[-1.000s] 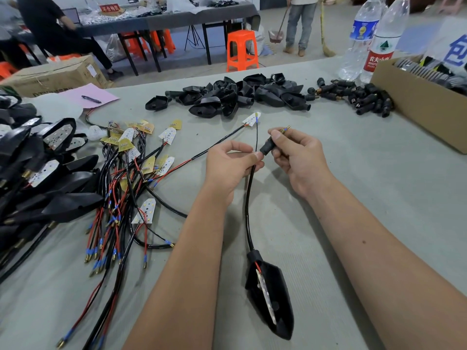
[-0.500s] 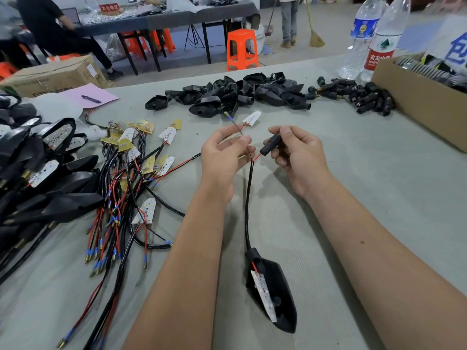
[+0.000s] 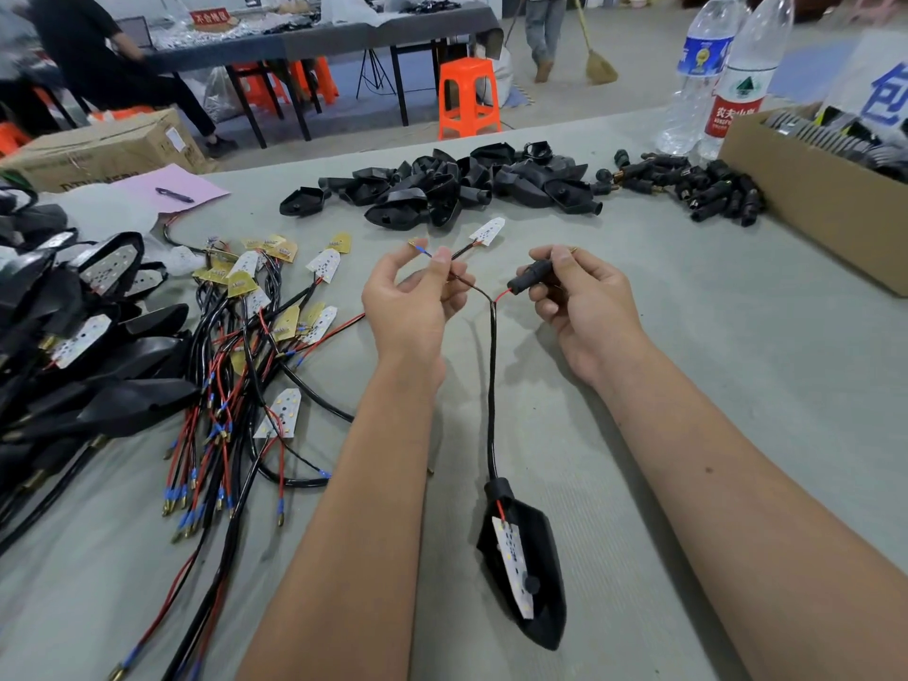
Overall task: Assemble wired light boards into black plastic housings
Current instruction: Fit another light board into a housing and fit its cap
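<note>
Black housing [image 3: 533,577] holds white light board [image 3: 513,565].

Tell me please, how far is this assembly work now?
Done: a stack of filled housings lies far left. In hand: one housing already holds its board; the left hand pinches the blue-tipped lead, the right hand holds a black sleeve on the red lead. Left: loose wired boards and empty housings.

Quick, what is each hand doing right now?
Left hand: pinching the blue-tipped wire end between thumb and finger.
Right hand: holding the small black connector sleeve on the red wire.
</note>
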Demonstrator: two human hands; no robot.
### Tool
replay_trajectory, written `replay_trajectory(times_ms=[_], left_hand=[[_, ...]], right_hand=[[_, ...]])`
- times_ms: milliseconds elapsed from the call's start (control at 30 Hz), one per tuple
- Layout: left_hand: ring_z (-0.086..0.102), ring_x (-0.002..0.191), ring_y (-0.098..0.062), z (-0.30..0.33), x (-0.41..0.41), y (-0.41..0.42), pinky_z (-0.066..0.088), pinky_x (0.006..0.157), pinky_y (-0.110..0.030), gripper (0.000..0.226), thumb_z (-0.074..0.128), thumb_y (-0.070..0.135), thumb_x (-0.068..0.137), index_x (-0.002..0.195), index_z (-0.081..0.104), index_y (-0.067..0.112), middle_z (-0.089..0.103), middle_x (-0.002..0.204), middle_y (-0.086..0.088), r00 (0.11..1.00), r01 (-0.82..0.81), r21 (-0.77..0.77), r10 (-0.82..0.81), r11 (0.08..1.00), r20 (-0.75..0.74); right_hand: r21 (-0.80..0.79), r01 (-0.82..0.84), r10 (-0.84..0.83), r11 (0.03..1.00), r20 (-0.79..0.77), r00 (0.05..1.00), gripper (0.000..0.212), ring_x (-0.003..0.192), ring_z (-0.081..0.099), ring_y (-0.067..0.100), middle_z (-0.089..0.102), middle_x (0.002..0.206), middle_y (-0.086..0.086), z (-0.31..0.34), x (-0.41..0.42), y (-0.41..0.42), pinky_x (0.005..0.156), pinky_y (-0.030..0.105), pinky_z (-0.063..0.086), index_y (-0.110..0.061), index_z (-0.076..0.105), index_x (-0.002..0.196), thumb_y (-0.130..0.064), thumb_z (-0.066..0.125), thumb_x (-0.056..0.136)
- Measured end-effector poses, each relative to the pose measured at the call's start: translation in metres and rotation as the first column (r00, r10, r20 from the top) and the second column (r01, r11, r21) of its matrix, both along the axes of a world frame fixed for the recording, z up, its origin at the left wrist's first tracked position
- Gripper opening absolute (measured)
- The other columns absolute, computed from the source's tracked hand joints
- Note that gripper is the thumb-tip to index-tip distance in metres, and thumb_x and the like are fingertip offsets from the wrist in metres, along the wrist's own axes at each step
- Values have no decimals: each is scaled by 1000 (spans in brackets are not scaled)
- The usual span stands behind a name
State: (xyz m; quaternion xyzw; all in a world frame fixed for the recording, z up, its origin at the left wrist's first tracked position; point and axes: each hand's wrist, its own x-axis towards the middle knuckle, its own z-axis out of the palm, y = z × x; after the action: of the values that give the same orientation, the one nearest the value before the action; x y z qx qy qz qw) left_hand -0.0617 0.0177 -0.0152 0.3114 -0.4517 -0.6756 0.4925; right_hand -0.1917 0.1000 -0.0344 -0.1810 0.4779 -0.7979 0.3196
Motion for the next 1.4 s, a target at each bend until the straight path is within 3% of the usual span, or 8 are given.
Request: replay_trajectory(times_ms=[133, 233, 300, 433, 700, 1200, 1400], left_hand=[[70, 58, -16, -1, 2, -1, 35, 44, -18, 15, 69, 9, 96, 111, 66, 11, 73, 80, 2, 994, -25, -45, 29, 999, 108], [68, 56, -14, 0, 6, -5, 30, 42, -18, 11, 65, 17, 100, 105, 74, 18, 70, 78, 8, 981, 13, -106, 8, 994, 194], [65, 55, -11, -1, 7, -7, 31, 44, -18, 14, 63, 19, 101, 99, 77, 23, 69, 75, 10, 961, 97, -151, -53, 984, 271], [53, 50, -5, -6, 5, -1, 34, 44, -13, 12, 70, 10, 95, 89, 79, 15, 71, 67, 4, 882, 310, -178, -212, 934, 421], [59, 48, -1, -8, -2, 7, 40, 48, -11, 5, 76, 0, 88, 83, 75, 2, 72, 65, -5, 862, 373, -224, -247, 900, 442], [58, 48, -4, -13, -1, 0, 42, 50, -13, 13, 78, 6, 85, 74, 76, 12, 73, 64, -7, 831, 362, -203, -217, 910, 512], [60, 52, -3, -13, -1, 2, 46, 54, -15, 7, 77, 2, 86, 79, 77, 5, 74, 66, -5, 847, 359, -246, -204, 901, 491]], right_hand=[[-22, -5, 5, 1000, 26, 1000, 26, 57, 52, 15, 72, 80, 17, 0, -1, 1, 48, 19, 40, -2, 69, 97, -13, 50, 109], [-20, -9, 10, 1000, 29, 1000, 26, 57, 53, 14, 73, 79, 17, 1, 0, 2, 49, 19, 41, -2, 70, 96, -13, 50, 108], [-16, -4, 5, 1000, 30, 1000, 26, 57, 53, 14, 73, 79, 16, 1, -1, 2, 49, 18, 41, -2, 70, 96, -15, 51, 108], [-33, 16, -14, 999, 55, 998, 27, 58, 51, 14, 70, 79, 15, 0, -3, 3, 49, 18, 42, -3, 70, 97, -16, 50, 109], [-13, 31, -31, 999, 21, 999, 28, 57, 50, 14, 69, 77, 15, -1, -2, 1, 48, 19, 40, -5, 70, 94, -16, 49, 109], [47, 28, -22, 998, -129, 991, 28, 55, 52, 12, 70, 77, 11, 0, 3, -1, 50, 20, 42, -7, 70, 93, -15, 49, 109], [54, 48, -39, 997, -156, 987, 28, 56, 51, 13, 68, 80, 15, -2, 2, -2, 49, 21, 41, -7, 70, 92, -15, 49, 109]])
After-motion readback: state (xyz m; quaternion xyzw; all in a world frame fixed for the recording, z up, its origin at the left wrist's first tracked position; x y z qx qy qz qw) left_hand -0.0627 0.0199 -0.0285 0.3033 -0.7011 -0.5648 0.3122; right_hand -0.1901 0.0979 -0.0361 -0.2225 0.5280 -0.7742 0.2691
